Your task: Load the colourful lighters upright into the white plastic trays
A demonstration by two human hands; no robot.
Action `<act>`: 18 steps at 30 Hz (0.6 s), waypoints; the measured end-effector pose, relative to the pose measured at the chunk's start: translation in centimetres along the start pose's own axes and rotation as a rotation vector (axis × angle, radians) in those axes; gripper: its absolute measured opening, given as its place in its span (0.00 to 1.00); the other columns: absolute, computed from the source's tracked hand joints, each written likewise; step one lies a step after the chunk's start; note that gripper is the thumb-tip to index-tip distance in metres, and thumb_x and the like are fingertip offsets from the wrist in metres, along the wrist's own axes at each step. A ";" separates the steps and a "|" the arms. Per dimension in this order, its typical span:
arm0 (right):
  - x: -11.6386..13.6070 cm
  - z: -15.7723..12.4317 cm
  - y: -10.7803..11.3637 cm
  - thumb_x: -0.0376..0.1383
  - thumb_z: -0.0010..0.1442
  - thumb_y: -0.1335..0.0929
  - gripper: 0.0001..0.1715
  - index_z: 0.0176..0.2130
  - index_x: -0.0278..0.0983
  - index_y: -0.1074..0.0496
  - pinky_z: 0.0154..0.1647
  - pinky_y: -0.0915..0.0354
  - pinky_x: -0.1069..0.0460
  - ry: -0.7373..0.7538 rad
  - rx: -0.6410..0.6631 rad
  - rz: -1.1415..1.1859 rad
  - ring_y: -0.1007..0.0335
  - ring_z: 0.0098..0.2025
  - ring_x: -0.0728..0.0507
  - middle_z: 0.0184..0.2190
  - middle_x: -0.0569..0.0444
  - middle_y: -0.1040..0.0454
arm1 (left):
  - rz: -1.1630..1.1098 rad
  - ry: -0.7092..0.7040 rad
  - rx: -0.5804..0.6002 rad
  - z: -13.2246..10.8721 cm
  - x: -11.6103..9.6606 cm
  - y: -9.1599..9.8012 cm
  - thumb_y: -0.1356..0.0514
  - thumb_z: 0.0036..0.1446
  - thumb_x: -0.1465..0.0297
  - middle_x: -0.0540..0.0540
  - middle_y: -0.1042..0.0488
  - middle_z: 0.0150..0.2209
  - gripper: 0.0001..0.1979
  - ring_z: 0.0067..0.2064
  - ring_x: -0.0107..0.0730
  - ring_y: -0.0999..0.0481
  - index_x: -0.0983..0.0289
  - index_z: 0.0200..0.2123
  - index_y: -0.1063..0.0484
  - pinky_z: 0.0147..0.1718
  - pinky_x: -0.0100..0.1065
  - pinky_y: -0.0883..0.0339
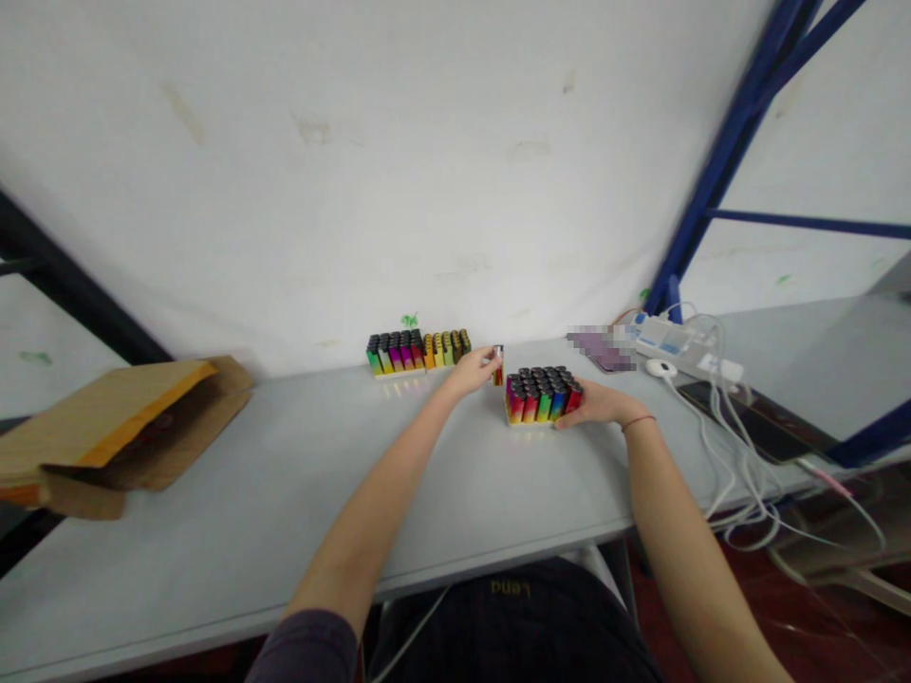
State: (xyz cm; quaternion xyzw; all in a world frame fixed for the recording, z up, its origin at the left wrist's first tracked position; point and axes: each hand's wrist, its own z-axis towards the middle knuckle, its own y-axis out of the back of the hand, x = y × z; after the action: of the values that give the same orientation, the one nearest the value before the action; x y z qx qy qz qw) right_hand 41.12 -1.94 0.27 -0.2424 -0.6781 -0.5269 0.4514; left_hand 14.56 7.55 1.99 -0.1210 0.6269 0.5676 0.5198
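Note:
Pinched in the fingers of my left hand [470, 371] is a red lighter [498, 368] with a shiny top, held upright just left of a tray of lighters [544, 396]. That tray is packed with rows of colourful, black-topped lighters in red, green, blue and purple. My right hand [596, 405] grips its right side, thumb at the near corner and the other fingers partly hidden behind. By the wall, left of my left hand, stand a second block of multicoloured lighters [395, 352] and a block of yellow-orange ones [447, 348].
An open cardboard box [163, 417] lies on the left of the grey table [299, 512]. To the right are a power strip [669, 337], tangled white cables [747, 474], a dark phone-like device [754, 422] and a partly blurred purplish item [602, 349]. Blue frame posts [718, 161] rise behind.

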 end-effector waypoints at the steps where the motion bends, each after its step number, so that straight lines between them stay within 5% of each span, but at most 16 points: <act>1: -0.1 -0.2 0.1 0.42 0.34 0.18 0.52 0.57 0.36 0.30 0.62 0.35 0.37 -0.001 -0.007 -0.008 0.27 0.54 0.33 0.52 0.46 0.23 | 0.069 0.018 -0.040 0.0 -0.1 -0.3 0.43 0.65 0.67 0.61 0.21 0.49 0.18 0.43 0.39 0.20 0.68 0.56 0.29 0.45 0.38 0.28; 8: -1.4 -0.9 0.8 0.43 0.35 0.18 0.52 0.58 0.36 0.31 0.62 0.34 0.37 -0.008 -0.073 -0.051 0.26 0.53 0.34 0.52 0.46 0.23 | 0.420 0.178 -0.171 0.5 -0.4 -3.5 0.41 0.64 0.72 0.60 0.20 0.40 0.17 0.45 0.43 0.21 0.66 0.55 0.31 0.48 0.39 0.31; 12: -1.5 -0.8 0.7 0.43 0.35 0.18 0.52 0.58 0.37 0.31 0.60 0.32 0.38 0.030 -0.077 -0.030 0.26 0.52 0.35 0.52 0.47 0.23 | 0.482 0.173 -0.212 0.0 -0.5 -4.3 0.45 0.66 0.73 0.64 0.24 0.48 0.11 0.50 0.45 0.24 0.65 0.49 0.26 0.51 0.41 0.34; 14: -1.5 -0.8 0.7 0.42 0.35 0.18 0.51 0.57 0.37 0.31 0.60 0.31 0.39 0.035 -0.079 -0.020 0.25 0.52 0.35 0.53 0.47 0.23 | 0.533 0.104 -0.204 -0.9 -0.4 -4.3 0.48 0.67 0.75 0.63 0.27 0.52 0.14 0.52 0.43 0.26 0.63 0.49 0.26 0.55 0.41 0.37; 18: -1.3 -0.9 0.7 0.42 0.36 0.18 0.51 0.57 0.37 0.31 0.60 0.31 0.39 0.031 -0.067 -0.020 0.25 0.52 0.35 0.53 0.47 0.23 | 0.710 -0.161 0.010 -2.8 0.4 -3.7 0.47 0.67 0.72 0.60 0.27 0.53 0.13 0.55 0.43 0.31 0.61 0.49 0.24 0.58 0.42 0.38</act>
State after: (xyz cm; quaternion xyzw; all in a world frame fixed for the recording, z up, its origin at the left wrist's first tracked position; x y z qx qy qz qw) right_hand 42.61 -2.34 -0.42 -0.2423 -0.6552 -0.5577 0.4482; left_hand 15.75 4.16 -1.00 0.1517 0.5898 0.7173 0.3386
